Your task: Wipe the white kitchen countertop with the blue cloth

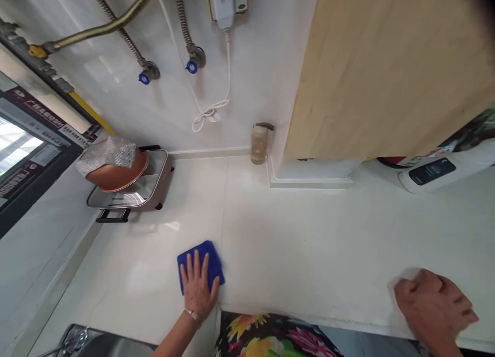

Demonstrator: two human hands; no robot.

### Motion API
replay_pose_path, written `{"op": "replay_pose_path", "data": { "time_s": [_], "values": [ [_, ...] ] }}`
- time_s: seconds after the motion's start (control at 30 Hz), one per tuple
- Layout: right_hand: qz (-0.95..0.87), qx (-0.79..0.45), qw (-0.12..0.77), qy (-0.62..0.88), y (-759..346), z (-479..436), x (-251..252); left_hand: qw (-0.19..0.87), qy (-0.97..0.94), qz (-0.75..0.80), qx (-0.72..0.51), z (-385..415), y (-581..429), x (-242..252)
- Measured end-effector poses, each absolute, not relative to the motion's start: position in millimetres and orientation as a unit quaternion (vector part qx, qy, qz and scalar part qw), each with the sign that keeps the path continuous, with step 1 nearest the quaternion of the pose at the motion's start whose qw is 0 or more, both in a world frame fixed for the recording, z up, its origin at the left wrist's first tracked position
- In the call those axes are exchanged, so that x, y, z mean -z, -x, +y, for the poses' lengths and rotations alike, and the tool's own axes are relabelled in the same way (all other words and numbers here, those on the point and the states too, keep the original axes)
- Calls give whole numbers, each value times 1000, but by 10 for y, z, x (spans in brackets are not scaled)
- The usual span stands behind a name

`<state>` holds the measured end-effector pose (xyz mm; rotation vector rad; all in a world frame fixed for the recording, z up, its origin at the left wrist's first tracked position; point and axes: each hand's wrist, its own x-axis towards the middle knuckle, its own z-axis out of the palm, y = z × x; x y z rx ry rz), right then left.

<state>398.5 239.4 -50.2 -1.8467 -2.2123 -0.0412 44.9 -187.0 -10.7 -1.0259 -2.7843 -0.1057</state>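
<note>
My left hand (200,290) lies flat with its fingers spread on a folded blue cloth (209,255), pressing it against the white countertop (305,274). A band circles that wrist. Over at the right, my right hand (435,305) is curled into a fist by the counter's front edge, and no object shows in it. Beyond the cloth, in the far left corner, sits a rectangular electric pan (157,176) with black handles. A copper-coloured pan (119,176) rests on top of it, partly covered by a crumpled silvery sheet (110,153).
A clear bottle (259,144) stands against the back wall beside a wall corner. A wooden panel (371,73) overhangs the right side, with a white bottle (444,168) lying near it. Part of a sink (112,345) shows at lower left. A tied white cord (211,112) hangs behind.
</note>
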Motion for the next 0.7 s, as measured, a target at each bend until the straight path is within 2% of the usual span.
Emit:
{"op": "replay_pose_path", "data": {
  "time_s": [0.2, 0.4, 0.53, 0.7],
  "values": [
    [-759, 6, 171, 628, -3894, 2315, 366, 67, 480, -873, 50, -709, -252, 49],
    [-754, 32, 186, 629, -3841, 2353, 362, 52, 514, -854, 63, 314, 339, 31],
    [-752, 50, 202, 626, -3854, 2383, 407, 33, 505, -860, 68, 641, 765, -6],
    [-756, 49, 185, 626, -3873, 2434, 457, 24, 439, -896, 66, 670, 1322, -50]
  ]
}}
